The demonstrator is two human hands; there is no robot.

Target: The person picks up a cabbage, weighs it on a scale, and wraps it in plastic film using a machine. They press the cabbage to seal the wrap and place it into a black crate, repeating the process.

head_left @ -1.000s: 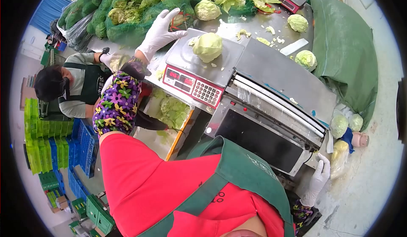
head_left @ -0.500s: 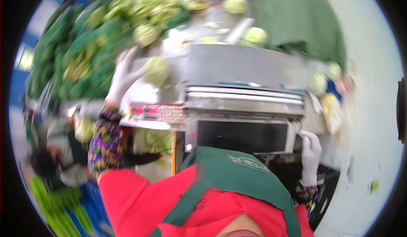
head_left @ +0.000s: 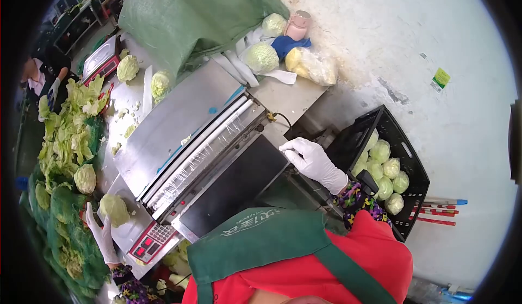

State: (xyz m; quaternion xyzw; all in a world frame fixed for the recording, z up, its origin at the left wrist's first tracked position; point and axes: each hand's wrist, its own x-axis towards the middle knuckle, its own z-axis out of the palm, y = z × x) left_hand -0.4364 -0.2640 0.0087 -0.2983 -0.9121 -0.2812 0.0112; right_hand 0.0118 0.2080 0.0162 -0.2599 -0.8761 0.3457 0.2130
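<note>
My left hand (head_left: 102,235), in a white glove, reaches to the scale at the lower left with thumb and fingers apart. Right beside its fingertips a pale green cabbage (head_left: 115,210) rests on the metal scale plate (head_left: 129,229). My right hand (head_left: 314,164), also gloved in white, is over the near right corner of the film wrapping machine (head_left: 209,146). Its fingers are loosely bent, with a gap at the thumb and nothing between them. Clear film lies along the machine's roller, behind its dark flat plate (head_left: 235,185).
A black crate (head_left: 416,182) of wrapped cabbages stands at the right. Green net sacks (head_left: 68,239) and loose leaves (head_left: 70,127) line the left. Behind the machine are a green cloth (head_left: 201,16), more cabbages and a pink bottle (head_left: 297,25). Another person (head_left: 46,81) is at the far left.
The view has swung to the right, bringing the crate of cabbages into sight. My left hand stays beside the cabbage on the scale; my right hand stays near the machine's right corner.
</note>
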